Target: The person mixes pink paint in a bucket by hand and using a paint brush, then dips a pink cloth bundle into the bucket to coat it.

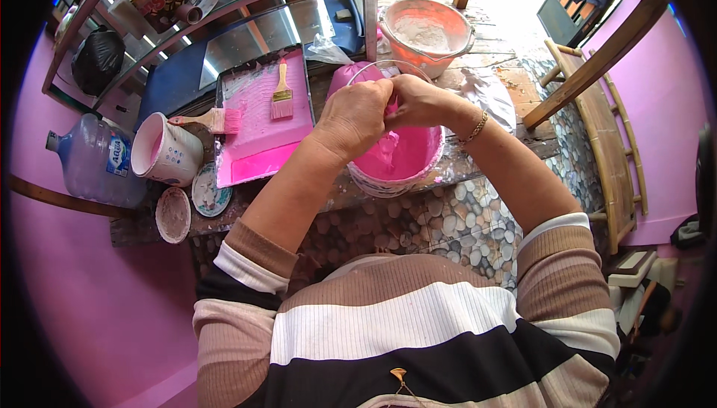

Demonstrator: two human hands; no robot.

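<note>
My left hand and my right hand meet, both closed, above a white bucket of bright pink paint. Between them they grip something pink and paint-coated, which hangs limp below the fingers into the bucket's mouth. Its upper part is hidden by my hands, so I cannot make out its kind. The bucket's thin wire handle stands up behind my hands. A pink plastic bag sits just beyond my left hand.
Left of the bucket lies a paint tray with a paintbrush. Another brush rests across a white tub. A big water bottle, a small bowl and a lid stand near. An orange bucket stands behind.
</note>
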